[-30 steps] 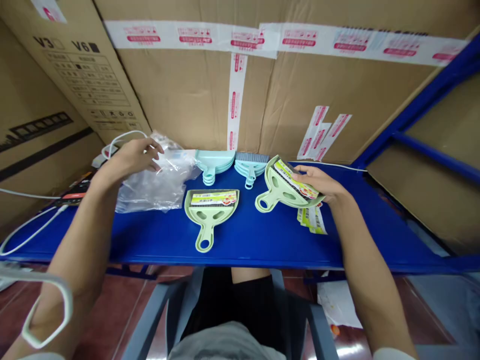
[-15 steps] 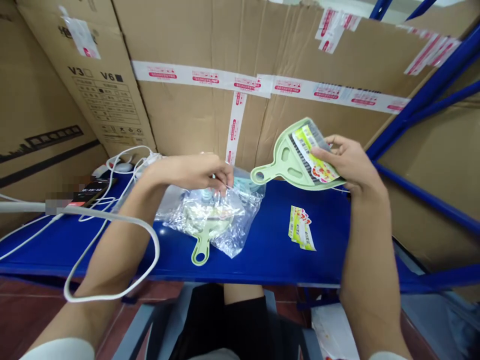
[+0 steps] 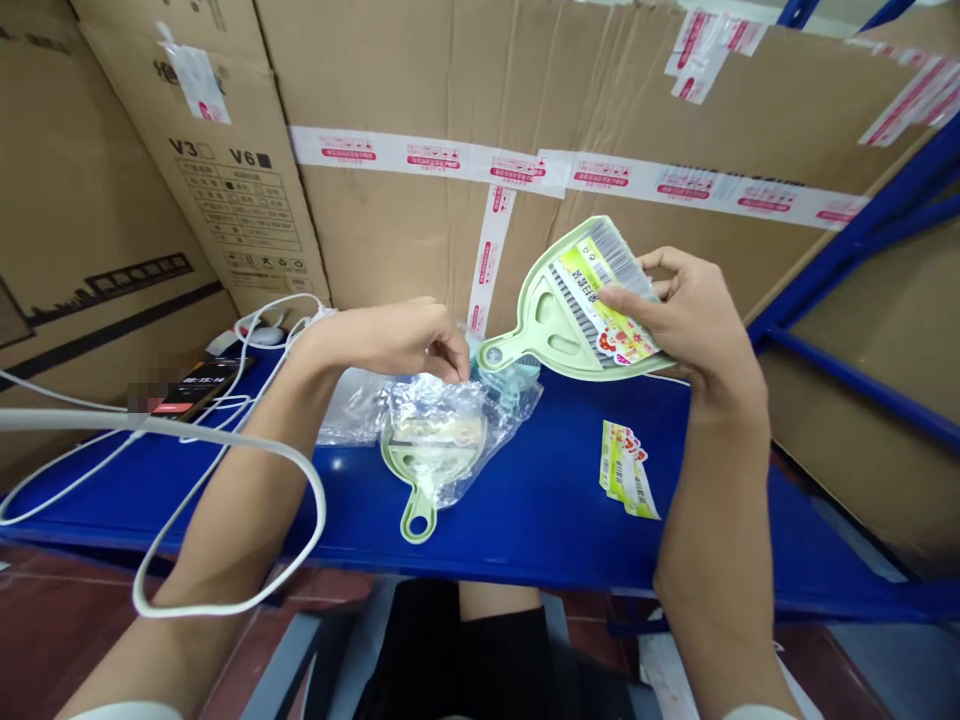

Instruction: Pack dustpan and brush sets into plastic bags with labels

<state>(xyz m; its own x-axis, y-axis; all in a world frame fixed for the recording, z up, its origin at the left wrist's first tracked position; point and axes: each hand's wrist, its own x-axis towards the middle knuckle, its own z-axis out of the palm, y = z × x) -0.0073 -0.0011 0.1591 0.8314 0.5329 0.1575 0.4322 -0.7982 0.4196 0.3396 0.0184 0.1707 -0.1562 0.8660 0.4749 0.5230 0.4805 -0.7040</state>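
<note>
My right hand (image 3: 679,315) grips a light green dustpan with a brush set into it (image 3: 559,312), raised above the table. Its thumb presses on a yellow and white label card (image 3: 611,300) lying over the grey bristles. The handle end, with a round hole, points left toward my left hand (image 3: 424,345). That hand pinches the upper edge of a clear plastic bag (image 3: 450,405). Beneath the bag, a second green dustpan (image 3: 418,515) lies on the table, its handle toward me. Whether this dustpan is inside the bag, I cannot tell.
Several label cards (image 3: 628,470) lie fanned on the blue table (image 3: 540,500). Light blue items (image 3: 517,385) sit behind the bag. White cables (image 3: 247,440) and a phone (image 3: 199,388) occupy the left side. Large cardboard boxes (image 3: 405,230) wall off the back.
The held dustpan has moved left, nearer my left hand. The bag has shifted upward off part of the lower dustpan, whose pan shows more now. The camera view has turned slightly.
</note>
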